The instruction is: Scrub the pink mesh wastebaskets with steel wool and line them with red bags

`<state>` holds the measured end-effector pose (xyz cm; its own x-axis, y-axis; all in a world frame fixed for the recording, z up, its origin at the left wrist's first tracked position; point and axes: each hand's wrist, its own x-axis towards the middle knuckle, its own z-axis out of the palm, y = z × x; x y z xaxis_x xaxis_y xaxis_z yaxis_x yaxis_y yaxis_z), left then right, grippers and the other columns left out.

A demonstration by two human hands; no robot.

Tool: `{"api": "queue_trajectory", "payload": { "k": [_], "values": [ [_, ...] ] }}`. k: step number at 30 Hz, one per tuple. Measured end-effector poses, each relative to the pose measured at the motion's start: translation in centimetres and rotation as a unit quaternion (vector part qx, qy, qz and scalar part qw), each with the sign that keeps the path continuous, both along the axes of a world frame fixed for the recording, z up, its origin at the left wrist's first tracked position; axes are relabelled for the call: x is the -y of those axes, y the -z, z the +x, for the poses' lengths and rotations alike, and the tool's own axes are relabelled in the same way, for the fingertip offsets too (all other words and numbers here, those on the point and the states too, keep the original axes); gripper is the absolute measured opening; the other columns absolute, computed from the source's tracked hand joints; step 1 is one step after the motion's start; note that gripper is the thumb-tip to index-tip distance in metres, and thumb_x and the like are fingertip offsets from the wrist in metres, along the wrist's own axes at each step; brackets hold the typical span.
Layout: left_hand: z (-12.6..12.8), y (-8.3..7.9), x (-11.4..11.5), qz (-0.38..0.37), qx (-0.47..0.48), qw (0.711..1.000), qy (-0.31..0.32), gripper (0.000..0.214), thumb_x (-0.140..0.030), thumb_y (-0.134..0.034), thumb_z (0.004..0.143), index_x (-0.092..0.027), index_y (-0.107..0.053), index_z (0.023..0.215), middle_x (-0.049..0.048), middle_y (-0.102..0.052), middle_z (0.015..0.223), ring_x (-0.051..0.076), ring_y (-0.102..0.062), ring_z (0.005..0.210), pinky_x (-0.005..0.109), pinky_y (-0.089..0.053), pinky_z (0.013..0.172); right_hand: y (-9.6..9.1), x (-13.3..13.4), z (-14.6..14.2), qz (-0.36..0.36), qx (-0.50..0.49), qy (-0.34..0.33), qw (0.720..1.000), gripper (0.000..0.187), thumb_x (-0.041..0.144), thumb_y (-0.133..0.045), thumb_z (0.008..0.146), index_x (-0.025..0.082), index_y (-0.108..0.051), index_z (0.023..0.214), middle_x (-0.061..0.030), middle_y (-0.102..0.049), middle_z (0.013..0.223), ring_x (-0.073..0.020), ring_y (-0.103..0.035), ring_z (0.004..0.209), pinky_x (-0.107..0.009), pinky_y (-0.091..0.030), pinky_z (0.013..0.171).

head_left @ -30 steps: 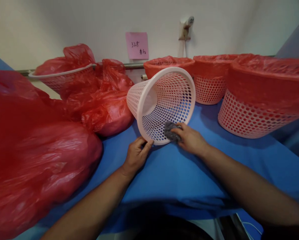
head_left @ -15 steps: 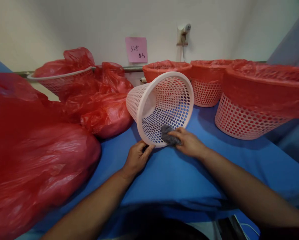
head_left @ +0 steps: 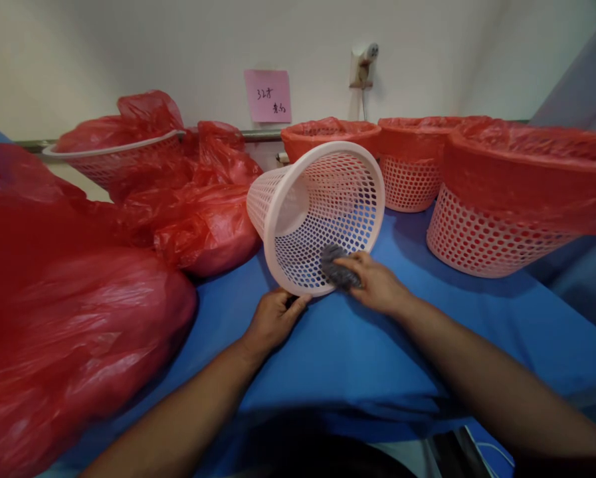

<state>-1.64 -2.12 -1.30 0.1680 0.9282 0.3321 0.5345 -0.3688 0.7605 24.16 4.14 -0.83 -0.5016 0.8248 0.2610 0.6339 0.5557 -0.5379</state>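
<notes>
A pale pink-white perforated plastic basket [head_left: 272, 199] lies tilted on its side, its mouth facing me. My left hand [head_left: 272, 318] grips the lower rim, the thumb along the front edge and the other fingers hidden beneath. In my right hand [head_left: 377, 282] is a bunched grey cloth [head_left: 340, 267], pressed to the inside of the basket close to the lower right rim. Both hands are just above a blue-covered table [head_left: 337, 358].
Red plastic bags [head_left: 88, 318], full and bulging, fill the left side. Behind them leans a bagged basket [head_left: 113, 153]. At the right stand several baskets lined with red bags [head_left: 497, 232]. A pink note [head_left: 268, 96] and a power socket [head_left: 361, 70] are on the wall.
Very little differs. The view has shifted slightly, and the basket sits a touch further left and tilts a bit more. Both hands keep their holds.
</notes>
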Motion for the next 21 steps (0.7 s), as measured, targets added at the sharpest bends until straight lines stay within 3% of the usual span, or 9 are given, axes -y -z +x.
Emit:
{"api": "queue_trajectory", "payload": {
  "k": [2, 4, 6, 9, 11, 13, 16, 18, 21],
  "values": [
    [0.1, -0.4, 0.2, 0.031, -0.002, 0.999, -0.028, 0.025, -0.039, -0.066, 0.096, -0.020, -0.081, 0.095, 0.0064, -0.084, 0.094, 0.022, -0.077, 0.082, 0.033, -0.062, 0.079, -0.3, -1.3, 1.8, 0.028, 0.059, 0.143, 0.988, 0.064, 0.008, -0.065, 0.088, 0.023, -0.057, 0.149, -0.0168, -0.052, 0.141, -0.0325, -0.061, 0.120, -0.049, -0.052, 0.104],
    [0.2, -0.6, 0.3, 0.059, 0.003, 0.997, -0.044, 0.026, -0.040, -0.066, 0.096, -0.019, -0.080, 0.091, 0.0066, -0.083, 0.091, 0.021, -0.076, 0.081, 0.032, -0.061, 0.079, -0.4, -1.7, 2.7, 0.037, 0.078, 0.188, 0.978, 0.064, 0.008, -0.062, 0.089, 0.021, -0.055, 0.151, -0.0189, -0.050, 0.142, -0.0346, -0.060, 0.122, -0.051, -0.051, 0.104],
    [0.3, -0.6, 0.2, 0.063, 0.013, 0.997, -0.048, 0.026, -0.039, -0.065, 0.097, -0.018, -0.080, 0.094, 0.0068, -0.083, 0.094, 0.021, -0.077, 0.084, 0.032, -0.061, 0.081, -0.2, -1.1, 2.1, 0.027, 0.072, 0.142, 0.987, 0.063, 0.008, -0.065, 0.088, 0.023, -0.057, 0.148, -0.0146, -0.054, 0.137, -0.0291, -0.062, 0.118, -0.043, -0.051, 0.105],
    [0.5, -0.1, 0.0, 0.012, 0.015, 1.000, -0.004, 0.024, -0.036, -0.064, 0.096, -0.019, -0.081, 0.098, 0.0057, -0.084, 0.097, 0.022, -0.078, 0.087, 0.033, -0.062, 0.084, 0.3, 0.7, -0.5, -0.014, 0.001, -0.022, 1.000, 0.065, 0.011, -0.071, 0.084, 0.029, -0.060, 0.145, -0.0058, -0.061, 0.123, -0.0206, -0.065, 0.110, -0.033, -0.054, 0.102],
    [0.5, 0.2, -0.1, -0.023, 0.006, 0.999, 0.042, 0.024, -0.034, -0.062, 0.096, -0.020, -0.082, 0.096, 0.0048, -0.084, 0.094, 0.023, -0.079, 0.089, 0.035, -0.062, 0.086, 0.6, 1.4, -1.7, -0.041, -0.069, -0.128, 0.989, 0.069, 0.011, -0.073, 0.082, 0.030, -0.058, 0.147, -0.0040, -0.061, 0.120, -0.0199, -0.064, 0.111, -0.034, -0.054, 0.102],
    [0.4, 0.3, 0.0, -0.033, 0.001, 0.998, 0.059, 0.025, -0.033, -0.061, 0.097, -0.020, -0.082, 0.095, 0.0050, -0.084, 0.093, 0.024, -0.079, 0.090, 0.036, -0.062, 0.087, 0.6, 1.1, -1.5, -0.040, -0.076, -0.150, 0.985, 0.072, 0.009, -0.073, 0.079, 0.030, -0.059, 0.146, -0.0035, -0.063, 0.120, -0.0204, -0.064, 0.112, -0.035, -0.054, 0.102],
    [0.3, -0.1, 0.2, -0.001, 0.000, 1.000, 0.011, 0.024, -0.036, -0.064, 0.096, -0.019, -0.081, 0.094, 0.0061, -0.083, 0.092, 0.023, -0.078, 0.084, 0.034, -0.062, 0.081, 0.2, -0.7, 0.9, 0.014, 0.019, 0.015, 1.000, 0.064, 0.006, -0.069, 0.081, 0.028, -0.064, 0.141, -0.0077, -0.062, 0.128, -0.0243, -0.064, 0.111, -0.039, -0.054, 0.102],
    [0.4, -0.5, 0.4, 0.033, 0.002, 0.999, -0.016, 0.024, -0.037, -0.065, 0.096, -0.019, -0.080, 0.091, 0.0065, -0.083, 0.091, 0.022, -0.077, 0.081, 0.033, -0.061, 0.078, -0.2, -1.6, 2.6, 0.048, 0.061, 0.148, 0.986, 0.059, 0.005, -0.063, 0.086, 0.027, -0.064, 0.141, -0.0129, -0.057, 0.136, -0.0300, -0.062, 0.115, -0.046, -0.053, 0.102],
    [0.6, -0.9, 0.6, 0.067, 0.010, 0.997, -0.030, 0.024, -0.037, -0.064, 0.097, -0.019, -0.077, 0.089, 0.0062, -0.081, 0.092, 0.020, -0.074, 0.080, 0.031, -0.060, 0.079, -0.5, -1.3, 2.8, 0.060, 0.086, 0.195, 0.975, 0.059, 0.004, -0.060, 0.086, 0.026, -0.064, 0.142, -0.0156, -0.055, 0.136, -0.0329, -0.059, 0.116, -0.046, -0.052, 0.098]
  ]
}}
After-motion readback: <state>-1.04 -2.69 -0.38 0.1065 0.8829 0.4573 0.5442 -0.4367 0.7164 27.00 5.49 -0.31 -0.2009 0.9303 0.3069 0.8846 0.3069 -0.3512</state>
